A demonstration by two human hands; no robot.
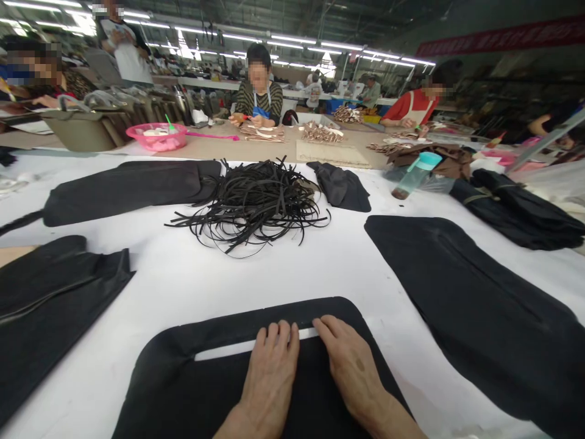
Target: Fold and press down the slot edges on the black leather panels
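Observation:
A black leather-like panel (214, 396) with rounded corners lies before me on the white tabletop. A long narrow slot (223, 350) is cut near its far edge, and white shows through it. My left hand (272, 372) rests palm down across the slot, its fingers stretched out and their tips on the strip beyond. At the slot's right end, my right hand (350, 360) lies on the panel, fingertips touching the slot's far edge. Its thumb is hidden from view. Neither hand visibly lifts anything off the table.
Beyond the panel lies a tangled heap of black strips (260, 201). More black pieces flank it, including a large right panel (475, 311) and a left piece with a zipper (46, 299). A teal-lidded bottle (415, 174) and pink basin (158, 137) stand farther back. Co-workers sit opposite.

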